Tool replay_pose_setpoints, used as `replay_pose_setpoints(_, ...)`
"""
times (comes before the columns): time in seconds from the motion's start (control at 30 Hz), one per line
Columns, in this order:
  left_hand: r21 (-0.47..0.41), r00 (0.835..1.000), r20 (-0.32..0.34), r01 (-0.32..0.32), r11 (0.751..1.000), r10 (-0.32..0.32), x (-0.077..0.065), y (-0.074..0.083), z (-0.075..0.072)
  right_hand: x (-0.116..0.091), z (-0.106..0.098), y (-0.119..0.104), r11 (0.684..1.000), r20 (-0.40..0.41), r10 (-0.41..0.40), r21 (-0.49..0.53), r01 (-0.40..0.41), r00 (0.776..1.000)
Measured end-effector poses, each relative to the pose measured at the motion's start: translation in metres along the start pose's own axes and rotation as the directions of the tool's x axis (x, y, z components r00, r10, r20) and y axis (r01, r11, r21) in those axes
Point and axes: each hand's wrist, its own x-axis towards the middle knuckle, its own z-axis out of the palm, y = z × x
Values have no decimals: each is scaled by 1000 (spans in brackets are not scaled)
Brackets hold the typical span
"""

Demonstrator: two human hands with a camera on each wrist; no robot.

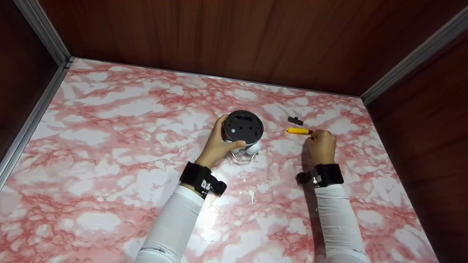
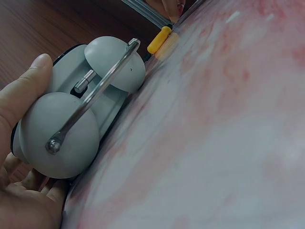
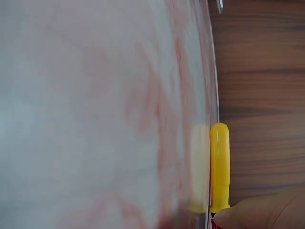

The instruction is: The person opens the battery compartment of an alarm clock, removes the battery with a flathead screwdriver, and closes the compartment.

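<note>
A white twin-bell alarm clock point(image 1: 244, 127) has its black back toward the head camera, with a slot-shaped battery compartment uncovered. My left hand point(image 1: 218, 144) grips the clock's side, thumb at the edge near the bells; the left wrist view shows both bells point(image 2: 59, 133) and the metal handle point(image 2: 93, 95). Lying to the right is a yellow-handled screwdriver point(image 1: 298, 130). My right hand point(image 1: 321, 146) has curled fingers right at its dark end. At those fingertips shows a small red and dark thing point(image 3: 215, 226), mostly hidden; I cannot tell what it is.
A small black battery cover point(image 1: 295, 121) lies just beyond the screwdriver. The pink-and-white marbled table point(image 1: 109, 153) is bordered by dark wooden panels point(image 1: 204, 36) at the back and both sides, with metal strips point(image 1: 413, 54) at the corners.
</note>
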Motion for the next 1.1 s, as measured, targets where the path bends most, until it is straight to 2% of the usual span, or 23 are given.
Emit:
replay_pose_setpoints(0.17, -48, 1000, 9, -5, 999, 6, 1, -1, 0, 0, -1, 2, 999, -2, 42, -1, -42, 999)
replay_pose_setpoints(0.4, -19, 1000, 1, 8, 1000, -8, 1, -1, 0, 1, 0, 5, 999, 6, 49, -1, -49, 999)
replay_pose_setpoints(0.73, 13, 1000, -6, 13, 1000, -13, 0, -1, 1, 0, 1, 6, 993, 54, 115, 13, -116, 992)
replay_pose_setpoints(1.1, -13, 1000, 1, 14, 1000, -14, 0, 0, 0, 1, 3, 12, 995, 47, 96, 16, -97, 994)
